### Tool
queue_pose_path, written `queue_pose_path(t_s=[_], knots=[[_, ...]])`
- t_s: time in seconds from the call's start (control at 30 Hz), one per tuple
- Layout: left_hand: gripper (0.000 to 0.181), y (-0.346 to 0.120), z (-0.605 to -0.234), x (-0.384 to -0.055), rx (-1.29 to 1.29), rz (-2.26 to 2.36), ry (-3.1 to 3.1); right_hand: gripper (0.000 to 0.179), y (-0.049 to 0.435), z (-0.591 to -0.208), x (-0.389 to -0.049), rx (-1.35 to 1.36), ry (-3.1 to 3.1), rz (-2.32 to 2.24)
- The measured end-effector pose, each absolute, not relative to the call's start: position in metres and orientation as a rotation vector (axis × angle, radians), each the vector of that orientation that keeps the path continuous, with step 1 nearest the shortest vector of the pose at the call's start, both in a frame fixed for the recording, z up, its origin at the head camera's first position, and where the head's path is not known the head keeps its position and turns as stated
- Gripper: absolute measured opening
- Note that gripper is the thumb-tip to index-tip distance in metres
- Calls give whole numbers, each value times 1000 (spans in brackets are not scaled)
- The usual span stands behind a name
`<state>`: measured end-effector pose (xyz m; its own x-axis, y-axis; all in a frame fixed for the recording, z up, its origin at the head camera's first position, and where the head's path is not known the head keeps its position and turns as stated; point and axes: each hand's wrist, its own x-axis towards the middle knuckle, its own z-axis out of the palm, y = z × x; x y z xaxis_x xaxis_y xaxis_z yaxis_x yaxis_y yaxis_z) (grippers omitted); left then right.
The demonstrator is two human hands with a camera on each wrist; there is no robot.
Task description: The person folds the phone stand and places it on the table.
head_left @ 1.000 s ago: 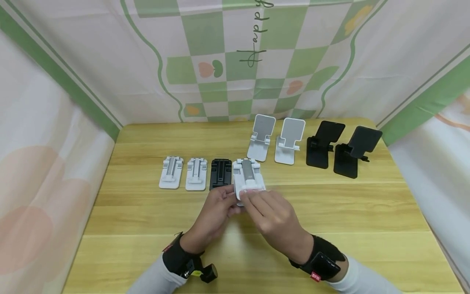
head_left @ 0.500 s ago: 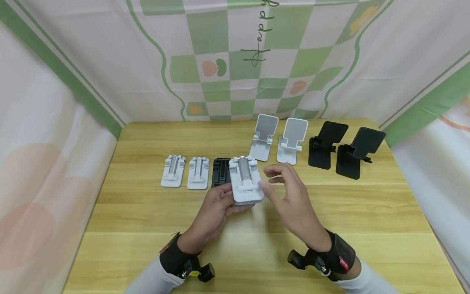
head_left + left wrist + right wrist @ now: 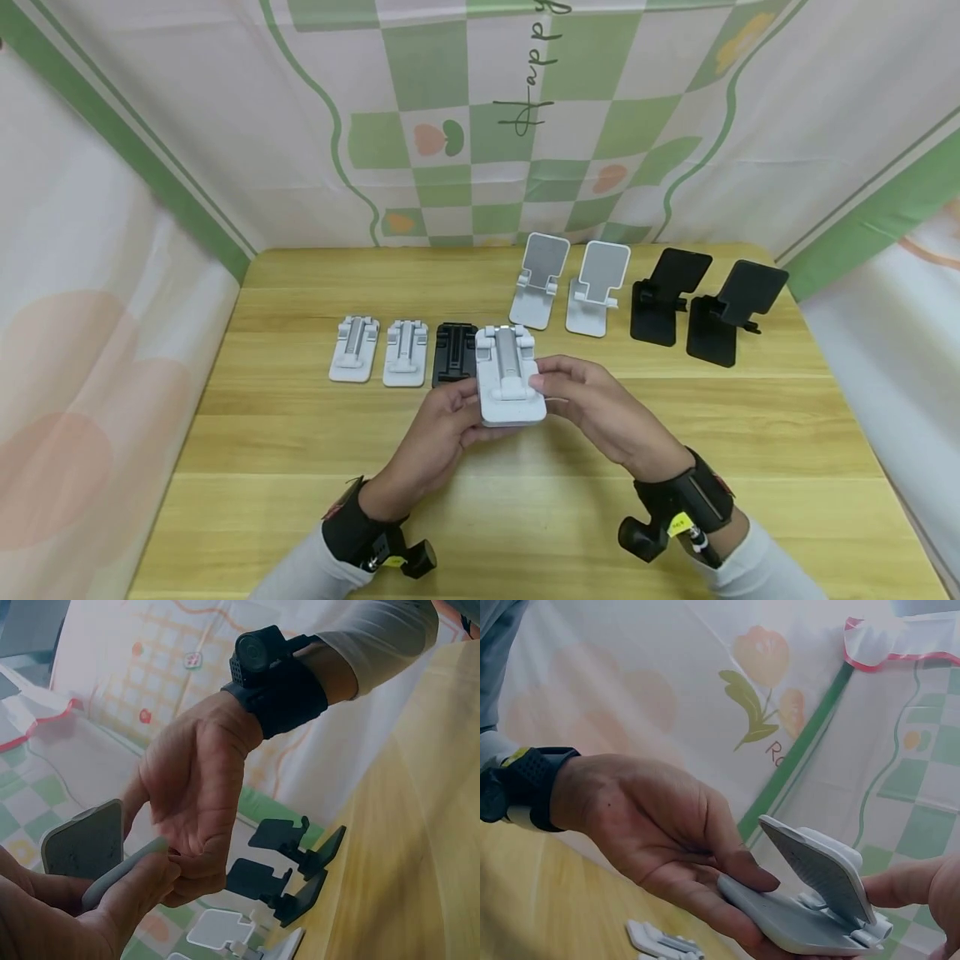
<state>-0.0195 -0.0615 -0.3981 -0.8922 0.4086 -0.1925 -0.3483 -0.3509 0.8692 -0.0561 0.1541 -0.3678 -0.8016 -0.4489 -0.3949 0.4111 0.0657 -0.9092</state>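
A white folding phone stand (image 3: 512, 392) is held up over the table between both hands. In the right wrist view its base plate (image 3: 791, 919) and upper plate (image 3: 821, 870) stand apart at an angle, hinged at one end. My left hand (image 3: 441, 429) grips the base from the left, thumb along one side and fingers underneath. From the right, my right hand (image 3: 603, 410) pinches the upper plate, its thumb on the right edge and its other fingers partly hidden behind. A folded black phone stand (image 3: 454, 354) lies just beyond my left fingers.
Two folded white stands (image 3: 405, 354) lie farther left. At the back right, two unfolded white stands (image 3: 597, 287) and two unfolded black stands (image 3: 663, 296) stand in a row. A patterned curtain (image 3: 420, 75) hangs behind the wooden table (image 3: 315, 450).
My right hand has left the stand's near edge, swung right with fingers apart, and now pinches its right side. The stand has shifted slightly; my left hand has kept its grip.
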Motion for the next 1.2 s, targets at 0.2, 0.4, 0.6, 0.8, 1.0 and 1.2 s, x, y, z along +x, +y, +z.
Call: queue_pose_path(t_s=[0.2,0.4,0.6,0.8,1.0,1.2], knots=[[42,-62,-396,-21,39,2291,1324,56,155,-368,-56,-15,1716,-1820],[59,-65,-391,-22,62,2278,1330,57,156,-368,-56,-22,1710,-1832],[53,-66,-390,-22,68,2241,1354,56,157,-369,-56,-34,1711,-1832],[52,-65,-392,-22,61,2249,1338,55,157,-370,-57,-48,1708,-1848],[47,-64,-392,-23,48,2271,1308,53,158,-372,-57,-68,1717,-1853],[43,-62,-394,-23,82,2282,1282,49,158,-376,-57,-66,1747,-1834]])
